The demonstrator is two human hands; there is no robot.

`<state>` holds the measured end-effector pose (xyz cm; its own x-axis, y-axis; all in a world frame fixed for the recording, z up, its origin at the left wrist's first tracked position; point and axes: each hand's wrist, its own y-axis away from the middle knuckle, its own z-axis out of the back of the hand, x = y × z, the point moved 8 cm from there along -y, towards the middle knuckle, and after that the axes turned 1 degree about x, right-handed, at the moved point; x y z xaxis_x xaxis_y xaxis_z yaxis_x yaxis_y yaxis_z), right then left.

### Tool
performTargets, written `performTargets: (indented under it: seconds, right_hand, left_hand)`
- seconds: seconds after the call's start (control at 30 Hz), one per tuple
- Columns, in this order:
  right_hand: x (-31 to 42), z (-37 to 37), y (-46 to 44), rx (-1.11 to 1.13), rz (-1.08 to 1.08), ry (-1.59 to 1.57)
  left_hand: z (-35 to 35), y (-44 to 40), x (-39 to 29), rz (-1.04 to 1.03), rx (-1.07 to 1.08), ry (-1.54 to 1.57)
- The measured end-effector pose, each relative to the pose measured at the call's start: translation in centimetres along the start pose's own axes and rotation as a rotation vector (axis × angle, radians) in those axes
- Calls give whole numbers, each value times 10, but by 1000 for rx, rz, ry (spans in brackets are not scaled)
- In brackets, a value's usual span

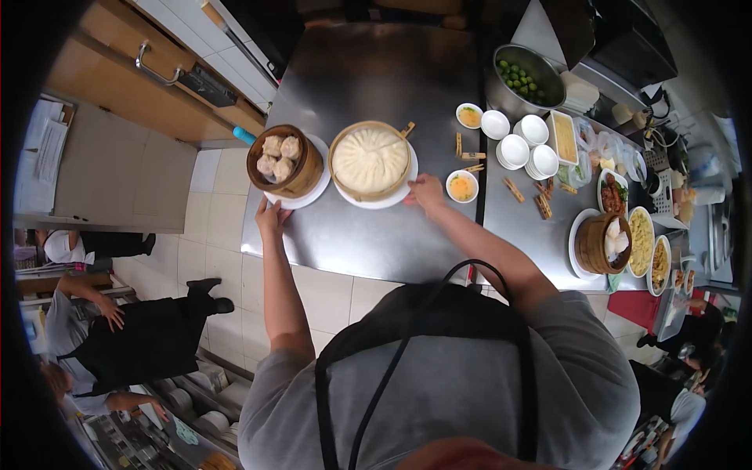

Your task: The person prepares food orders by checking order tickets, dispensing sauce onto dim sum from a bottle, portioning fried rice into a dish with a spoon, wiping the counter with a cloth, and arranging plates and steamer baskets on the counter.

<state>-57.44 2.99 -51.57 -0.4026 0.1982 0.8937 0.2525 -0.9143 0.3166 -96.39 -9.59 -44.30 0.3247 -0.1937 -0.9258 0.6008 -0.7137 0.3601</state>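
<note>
On the steel counter, a bamboo steamer [311, 174] of several shumai dumplings [280, 157] stands on a white plate [322, 188]. My left hand [271, 217] grips this plate's near rim, fingers closed at the edge. Just right of it, a second bamboo steamer [335, 176] holds one large pleated bun [370, 160], with a clothespin [407, 130] clipped at its rim. It rests on another white plate [384, 203]. My right hand [425, 193] pinches that plate's right edge, its fingertips partly hidden.
Right of my right hand are bowls of orange-topped sauce [462, 186], clothespins [543, 205] and stacked white bowls [514, 150]. Farther right stand a steamer of dumplings [603, 243] and oval dishes [640, 241]. A metal bowl of limes [529, 78] sits behind. Other people [133, 333] stand at both sides.
</note>
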Motion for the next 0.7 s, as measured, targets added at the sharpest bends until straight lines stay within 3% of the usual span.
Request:
performTargets:
  seconds: [0.17,0.27,0.4,0.47,0.57,0.7]
  right_hand:
    - [49,37,-77,-113,70,166]
    - [52,62,-128,-210,-111,40]
    - [67,90,-191,-242,-58,155]
    - [84,100,-216,-229,-25,475]
    - [77,117,-250,-227,-216,201]
    - [104,135,-260,-273,-210,318]
  left_hand:
    - [-61,-66,-12,-3,-5,32]
    - [-97,-103,-22,23,-15,23]
    - [-137,-152,-31,36,-33,55]
    - [-160,-174,-39,11,85,24]
    - [-179,-206,-42,31,82,28]
    - [-196,-228,-48,31,71,4]
